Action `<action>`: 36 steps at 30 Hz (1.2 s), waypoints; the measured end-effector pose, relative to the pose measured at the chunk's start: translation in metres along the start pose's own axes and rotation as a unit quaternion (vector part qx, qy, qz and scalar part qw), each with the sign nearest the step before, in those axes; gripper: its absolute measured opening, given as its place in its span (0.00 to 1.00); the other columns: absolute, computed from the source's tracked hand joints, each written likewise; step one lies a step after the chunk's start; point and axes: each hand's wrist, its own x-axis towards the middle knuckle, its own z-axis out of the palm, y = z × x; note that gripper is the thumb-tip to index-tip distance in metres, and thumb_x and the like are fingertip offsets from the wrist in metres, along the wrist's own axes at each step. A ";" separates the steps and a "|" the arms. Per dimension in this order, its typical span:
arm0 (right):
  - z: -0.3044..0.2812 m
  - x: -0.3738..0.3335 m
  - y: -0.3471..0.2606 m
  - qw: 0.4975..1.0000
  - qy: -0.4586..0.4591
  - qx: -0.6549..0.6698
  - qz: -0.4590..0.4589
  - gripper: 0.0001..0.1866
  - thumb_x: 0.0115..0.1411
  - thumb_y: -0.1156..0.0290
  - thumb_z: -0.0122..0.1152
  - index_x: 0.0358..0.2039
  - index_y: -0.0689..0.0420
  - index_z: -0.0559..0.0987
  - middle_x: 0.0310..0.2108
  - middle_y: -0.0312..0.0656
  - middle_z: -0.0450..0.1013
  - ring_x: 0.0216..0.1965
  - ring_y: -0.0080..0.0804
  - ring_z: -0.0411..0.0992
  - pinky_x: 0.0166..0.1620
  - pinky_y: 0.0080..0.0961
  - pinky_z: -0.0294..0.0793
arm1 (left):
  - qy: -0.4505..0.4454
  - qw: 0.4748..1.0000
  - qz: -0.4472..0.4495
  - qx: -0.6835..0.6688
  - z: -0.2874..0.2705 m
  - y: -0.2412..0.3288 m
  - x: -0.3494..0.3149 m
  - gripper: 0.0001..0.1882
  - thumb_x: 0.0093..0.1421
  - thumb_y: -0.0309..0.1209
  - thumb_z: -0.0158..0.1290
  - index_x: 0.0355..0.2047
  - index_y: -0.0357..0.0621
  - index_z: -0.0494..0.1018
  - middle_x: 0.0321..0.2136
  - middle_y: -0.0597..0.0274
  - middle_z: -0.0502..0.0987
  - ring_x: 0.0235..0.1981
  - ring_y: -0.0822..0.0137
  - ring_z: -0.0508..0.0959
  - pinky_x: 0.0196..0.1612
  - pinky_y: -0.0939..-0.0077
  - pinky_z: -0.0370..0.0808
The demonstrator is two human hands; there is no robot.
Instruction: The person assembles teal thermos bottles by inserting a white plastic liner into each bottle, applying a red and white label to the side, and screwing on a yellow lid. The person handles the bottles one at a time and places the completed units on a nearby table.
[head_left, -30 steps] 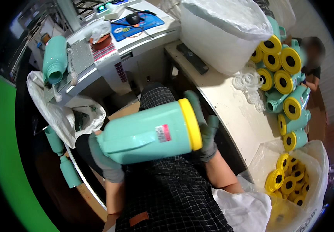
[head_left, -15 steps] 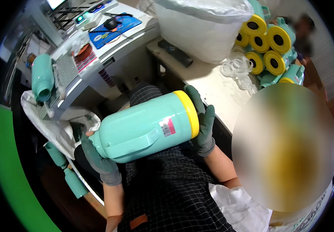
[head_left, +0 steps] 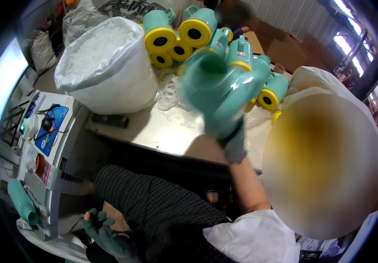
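My right hand (head_left: 224,125), in a grey-green glove, reaches out over the white table and grips a teal thermos flask (head_left: 239,85). Motion smears both, so the exact finger placement is hidden. Beyond it, a pile of teal flasks with yellow bases (head_left: 160,39) lies on the table, most bases facing me. My left hand (head_left: 105,234), gloved too, hangs low at the left beside my checked apron. It holds nothing, and its fingers are loosely bent and apart.
A big white sack (head_left: 110,74) stands left of the pile, with white rings (head_left: 169,94) beside it. A dark bar (head_left: 110,120) lies near the table edge. On the left desk lies another teal bottle (head_left: 22,201). A blurred round patch covers the right side.
The view has swung right. The flask, held across my lap in both hands, has left my left hand; my right hand has carried it over the table toward the pile.
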 end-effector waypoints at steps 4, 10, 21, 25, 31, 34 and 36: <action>-0.030 0.081 -0.137 0.971 0.105 -0.035 -0.212 0.31 0.74 0.45 0.44 0.69 0.50 0.67 0.68 0.41 0.66 0.67 0.43 0.65 0.69 0.47 0.66 | -0.024 0.987 0.067 0.144 -0.011 -0.024 -0.011 0.25 0.76 0.39 0.42 0.60 0.28 0.68 0.64 0.44 0.67 0.59 0.54 0.74 0.51 0.68 0.76; -0.103 0.184 -0.246 0.931 0.241 -0.064 -0.268 0.30 0.72 0.47 0.49 0.68 0.51 0.68 0.64 0.42 0.68 0.64 0.45 0.67 0.66 0.46 0.68 | -0.014 0.971 0.021 0.237 -0.002 -0.015 -0.020 0.20 0.70 0.33 0.51 0.53 0.26 0.74 0.62 0.42 0.69 0.54 0.52 0.78 0.42 0.70 0.80; -0.051 0.039 0.010 0.891 0.095 -0.437 -0.082 0.19 0.73 0.62 0.52 0.58 0.59 0.75 0.47 0.40 0.74 0.45 0.29 0.72 0.48 0.27 0.75 | 0.124 0.975 -0.164 0.087 -0.037 -0.008 -0.057 0.18 0.68 0.24 0.54 0.57 0.38 0.71 0.46 0.63 0.74 0.45 0.73 0.76 0.45 0.77 0.75; 0.043 -0.115 0.143 0.852 -0.084 -0.478 0.196 0.16 0.75 0.70 0.51 0.59 0.60 0.75 0.51 0.41 0.76 0.43 0.25 0.74 0.46 0.21 0.75 | 0.250 0.956 -0.096 0.123 -0.090 -0.008 -0.090 0.21 0.65 0.24 0.58 0.57 0.38 0.69 0.45 0.65 0.73 0.44 0.76 0.74 0.50 0.78 0.73; 0.142 -0.186 0.231 0.728 -0.457 -0.405 0.313 0.16 0.70 0.78 0.57 0.56 0.69 0.76 0.47 0.42 0.76 0.46 0.28 0.76 0.53 0.24 0.75 | 0.505 0.820 -0.102 0.248 -0.230 -0.085 -0.164 0.24 0.61 0.31 0.63 0.54 0.35 0.69 0.46 0.52 0.73 0.45 0.59 0.76 0.51 0.64 0.75; 0.154 -0.200 0.255 0.681 -0.494 -0.443 0.310 0.15 0.69 0.78 0.58 0.55 0.69 0.77 0.46 0.43 0.76 0.46 0.28 0.76 0.52 0.24 0.76 | 0.530 0.739 -0.245 0.336 -0.299 -0.107 -0.184 0.32 0.62 0.44 0.63 0.57 0.33 0.67 0.52 0.39 0.72 0.56 0.41 0.71 0.61 0.52 0.68; 0.151 -0.214 0.267 0.680 -0.450 -0.455 0.359 0.14 0.69 0.78 0.58 0.53 0.69 0.77 0.48 0.44 0.77 0.47 0.30 0.76 0.53 0.25 0.76 | 0.453 0.709 -0.257 0.475 -0.340 -0.116 -0.171 0.36 0.63 0.49 0.58 0.60 0.31 0.66 0.59 0.36 0.70 0.61 0.39 0.68 0.65 0.49 0.63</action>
